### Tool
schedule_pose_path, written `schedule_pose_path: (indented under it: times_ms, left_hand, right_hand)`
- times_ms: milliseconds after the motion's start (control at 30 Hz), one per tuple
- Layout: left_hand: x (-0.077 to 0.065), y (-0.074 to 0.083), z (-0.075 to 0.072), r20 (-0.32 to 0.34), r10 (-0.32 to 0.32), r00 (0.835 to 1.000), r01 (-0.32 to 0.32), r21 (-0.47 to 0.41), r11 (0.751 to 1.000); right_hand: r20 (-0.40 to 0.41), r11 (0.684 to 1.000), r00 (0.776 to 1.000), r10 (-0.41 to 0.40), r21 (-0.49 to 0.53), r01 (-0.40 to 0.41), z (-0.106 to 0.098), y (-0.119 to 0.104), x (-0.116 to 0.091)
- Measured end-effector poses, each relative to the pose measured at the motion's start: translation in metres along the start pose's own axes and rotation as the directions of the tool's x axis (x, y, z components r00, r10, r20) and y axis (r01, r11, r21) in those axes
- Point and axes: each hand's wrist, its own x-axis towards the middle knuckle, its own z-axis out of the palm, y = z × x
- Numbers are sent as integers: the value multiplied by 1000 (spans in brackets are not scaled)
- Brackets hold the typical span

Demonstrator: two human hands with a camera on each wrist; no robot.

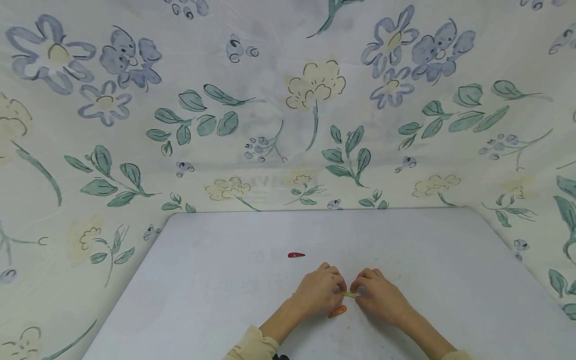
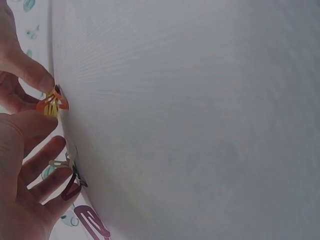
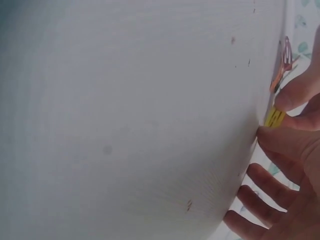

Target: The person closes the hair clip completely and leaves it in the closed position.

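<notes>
No writing seems readable, though the wrist views are soft.

yellow clip [image 3: 274, 118]: ends hidden | right sleeve [image 1: 455, 355]: cut off at bottom

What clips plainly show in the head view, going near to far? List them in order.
Orange clip → yellow clip → red clip.
</notes>
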Motion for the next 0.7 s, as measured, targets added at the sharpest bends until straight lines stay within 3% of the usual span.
schedule_pose_path:
  times_ms: [233,433,700]
  left_hand:
    - [-1,-1,0,-21,1,1000,-1,4,1000]
    - [-4,-5,1,-92,15,996,-18,-37,999]
    - [-4,-9,-4,-171,-29,985,12,-103,995]
  right_hand:
    - [-21,1000,1000,-3,4,3,2,0,0]
    - [-18,999,1000,-7,32,7,1,-2,2]
    - [-106,996,993,-55,62,61,-2,-3,5]
